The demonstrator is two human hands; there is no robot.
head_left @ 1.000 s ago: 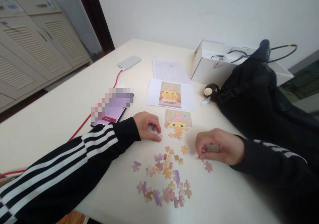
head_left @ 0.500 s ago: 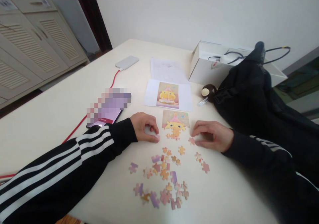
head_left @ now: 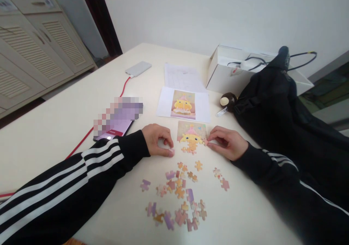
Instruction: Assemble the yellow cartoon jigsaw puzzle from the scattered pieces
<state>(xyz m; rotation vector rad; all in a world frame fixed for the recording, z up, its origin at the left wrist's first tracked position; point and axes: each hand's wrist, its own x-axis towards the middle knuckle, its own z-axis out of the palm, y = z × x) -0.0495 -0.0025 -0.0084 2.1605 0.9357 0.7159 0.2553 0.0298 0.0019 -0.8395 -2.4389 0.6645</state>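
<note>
A partly built jigsaw [head_left: 191,135] showing a yellow duck lies on the white table [head_left: 68,117]. My right hand [head_left: 226,142] pinches a small pink puzzle piece [head_left: 206,142] against the jigsaw's right edge. My left hand [head_left: 158,139] rests curled on the table just left of the jigsaw, its fingertips on a small pale piece [head_left: 171,151]. Several loose pink, purple and orange pieces [head_left: 178,192] are scattered nearer to me. A printed picture of the duck [head_left: 183,105] lies behind the jigsaw.
A phone [head_left: 117,119] with a red cable [head_left: 81,143] lies to the left, and a power bank [head_left: 138,68] farther back. A black bag [head_left: 275,103] and an open white box [head_left: 234,68] sit at the right, with a small brown plush [head_left: 227,100] beside them. A paper sheet [head_left: 184,77] lies behind.
My right hand has moved up and left from the loose pieces to the jigsaw's right edge, carrying a pink piece. My left hand has stayed put.
</note>
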